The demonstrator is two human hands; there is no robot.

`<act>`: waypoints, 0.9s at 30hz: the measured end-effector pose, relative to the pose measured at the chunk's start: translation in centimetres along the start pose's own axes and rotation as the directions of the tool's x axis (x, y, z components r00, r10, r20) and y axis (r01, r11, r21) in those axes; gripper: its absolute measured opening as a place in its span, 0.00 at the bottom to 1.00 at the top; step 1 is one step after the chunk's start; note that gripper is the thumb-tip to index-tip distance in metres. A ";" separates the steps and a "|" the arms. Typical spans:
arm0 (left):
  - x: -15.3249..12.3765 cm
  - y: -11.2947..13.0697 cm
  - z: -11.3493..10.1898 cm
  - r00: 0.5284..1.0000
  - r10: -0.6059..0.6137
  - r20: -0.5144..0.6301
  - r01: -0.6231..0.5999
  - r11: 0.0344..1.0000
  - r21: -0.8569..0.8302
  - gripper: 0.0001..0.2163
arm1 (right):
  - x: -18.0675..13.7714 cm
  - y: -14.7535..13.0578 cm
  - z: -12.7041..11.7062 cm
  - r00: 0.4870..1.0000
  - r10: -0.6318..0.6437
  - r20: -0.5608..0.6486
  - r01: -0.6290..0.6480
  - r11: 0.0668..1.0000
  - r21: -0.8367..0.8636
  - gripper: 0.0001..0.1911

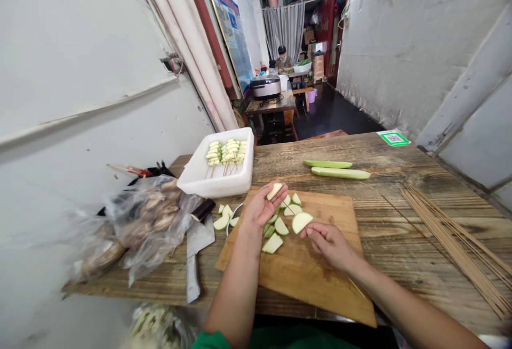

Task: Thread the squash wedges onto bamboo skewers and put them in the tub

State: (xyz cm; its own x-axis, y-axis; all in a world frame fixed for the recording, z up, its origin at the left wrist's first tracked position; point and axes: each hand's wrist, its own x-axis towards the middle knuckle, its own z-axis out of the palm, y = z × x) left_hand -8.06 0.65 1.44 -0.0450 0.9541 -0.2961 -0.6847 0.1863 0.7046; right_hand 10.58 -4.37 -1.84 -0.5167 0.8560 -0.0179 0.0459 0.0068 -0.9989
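My left hand [261,208] is closed on a pale green-edged squash slice [274,191] between thumb and fingers, above the cutting board [320,269]. Right of it, my right hand [326,240] pinches a thin skewer just behind a half-round squash slice [302,222]. The skewer's tip end [290,209] shows beyond that slice, aimed toward my left hand; the part inside my fingers is hidden. Several cut squash pieces [272,243] lie on the board beneath and between my hands.
Left of the board lie a cleaver [193,277] and bagged mushroom-like food [156,216]. A white tub [216,185] holds skewered slices. Behind are two long squash pieces [340,173]; at right, loose bamboo skewers [452,248]. A person [284,61] sits far back.
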 end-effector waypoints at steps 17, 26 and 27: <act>0.4 -0.7 -0.1 0.994 0.092 -0.055 -0.089 0.994 0.056 0.03 | -0.3 -0.3 0.0 1.000 0.023 0.013 -0.023 1.000 0.011 0.18; 0.5 -0.9 -0.3 0.993 0.115 -0.034 -0.114 0.992 0.054 0.04 | -0.3 -0.2 0.0 0.999 0.039 0.017 -0.039 0.999 0.020 0.17; 0.5 -0.9 -0.3 0.993 0.116 -0.034 -0.114 0.992 0.055 0.04 | -0.3 -0.2 0.0 0.999 0.040 0.019 -0.040 0.999 0.023 0.17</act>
State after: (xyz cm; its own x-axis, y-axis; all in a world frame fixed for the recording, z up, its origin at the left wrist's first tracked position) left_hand -7.68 0.90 0.44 -0.1486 0.9608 -0.2342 -0.6341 0.0892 0.7681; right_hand 10.72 -4.64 -1.65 -0.5309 0.8454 -0.0586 0.0468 -0.0397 -0.9981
